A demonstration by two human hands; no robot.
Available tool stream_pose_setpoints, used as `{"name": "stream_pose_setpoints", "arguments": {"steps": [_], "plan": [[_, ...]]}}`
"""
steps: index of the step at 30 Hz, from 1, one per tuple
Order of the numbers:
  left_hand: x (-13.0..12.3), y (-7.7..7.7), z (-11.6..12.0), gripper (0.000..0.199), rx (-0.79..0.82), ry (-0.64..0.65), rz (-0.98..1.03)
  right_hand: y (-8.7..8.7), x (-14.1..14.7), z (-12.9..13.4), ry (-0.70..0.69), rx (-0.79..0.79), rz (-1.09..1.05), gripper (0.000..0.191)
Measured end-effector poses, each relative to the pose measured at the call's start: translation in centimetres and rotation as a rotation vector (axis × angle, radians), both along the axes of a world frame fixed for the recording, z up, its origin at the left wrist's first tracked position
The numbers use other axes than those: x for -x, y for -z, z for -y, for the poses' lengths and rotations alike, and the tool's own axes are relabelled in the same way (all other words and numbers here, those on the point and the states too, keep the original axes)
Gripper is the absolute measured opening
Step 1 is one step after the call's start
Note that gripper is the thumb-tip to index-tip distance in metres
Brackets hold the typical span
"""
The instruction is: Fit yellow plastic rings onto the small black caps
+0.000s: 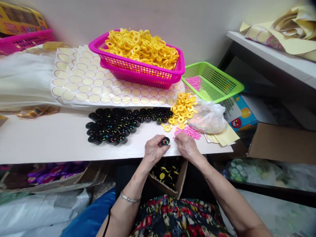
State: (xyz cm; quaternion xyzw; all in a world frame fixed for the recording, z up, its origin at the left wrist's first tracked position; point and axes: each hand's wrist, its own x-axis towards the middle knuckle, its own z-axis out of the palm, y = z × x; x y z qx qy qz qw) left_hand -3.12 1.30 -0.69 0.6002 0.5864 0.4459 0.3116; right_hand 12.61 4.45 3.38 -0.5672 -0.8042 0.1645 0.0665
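My left hand [155,149] is closed around a small black cup [165,141] with bright coloured bits inside, its mouth facing up. My right hand [186,144] is beside it, at the near edge of a pile of small pink pieces [190,132]. Its fingertips are pinched together; what they hold, if anything, is too small to make out. Left of my hands stand many similar black cups [113,126] in a cluster, with coloured bits in them. Yellow ring-shaped parts [182,110] lie heaped just beyond the pink pieces.
A pink basket [138,67] full of yellow rings sits on sticker sheets [85,84]. Behind the pile are a green basket [217,80] with pink pieces and a plastic bag [209,118]. An open box [181,179] of black and yellow parts is below the table edge.
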Motion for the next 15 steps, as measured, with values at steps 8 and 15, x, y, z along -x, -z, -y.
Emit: {"name": "stream_pose_setpoints", "arguments": {"steps": [8, 15], "plan": [[0.1, -0.1, 0.0, 0.02, -0.001, 0.018, -0.029, 0.4, 0.6, 0.4, 0.005, -0.093, 0.062, 0.018], [-0.1, -0.1, 0.2, 0.014, -0.009, 0.011, -0.045, -0.1, 1.2, 0.5, -0.172, -0.225, -0.296, 0.016]]}}
